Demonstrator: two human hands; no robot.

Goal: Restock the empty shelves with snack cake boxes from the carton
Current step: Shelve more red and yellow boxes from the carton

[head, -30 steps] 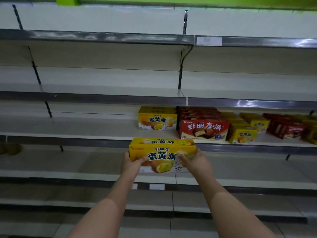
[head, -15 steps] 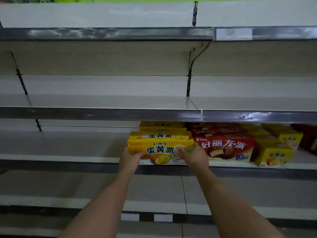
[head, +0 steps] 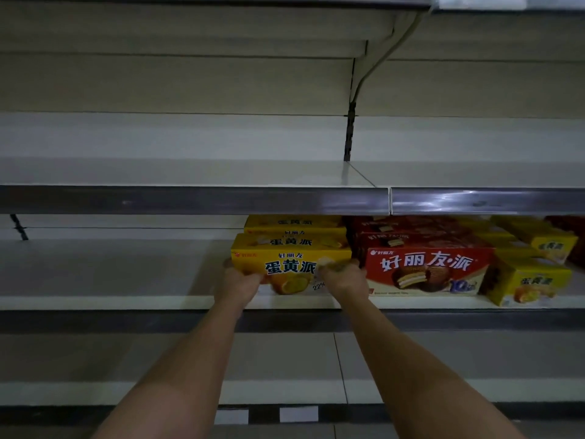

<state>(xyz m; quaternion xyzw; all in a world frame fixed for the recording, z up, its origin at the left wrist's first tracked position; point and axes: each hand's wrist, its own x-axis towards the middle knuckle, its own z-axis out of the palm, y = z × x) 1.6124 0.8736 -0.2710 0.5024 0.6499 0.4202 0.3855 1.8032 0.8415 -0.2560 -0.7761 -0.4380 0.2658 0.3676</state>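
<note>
Yellow snack cake box (head: 289, 264) sits on the shelf (head: 126, 301), left hand (head: 239, 285) and right hand (head: 343, 278) grasping its ends.

This is a shop aisle. Long tiered metal shelves (head: 190, 172) with grey price-strip front rails (head: 190, 201) run across the view on slotted uprights (head: 349, 131). Below the rail, retail snack cake boxes (head: 424, 270) stand in rows, faces outward; white label tags (head: 297, 414) sit on a lower rail.

"蛋黄派" on yellow box (head: 289, 259)
</note>
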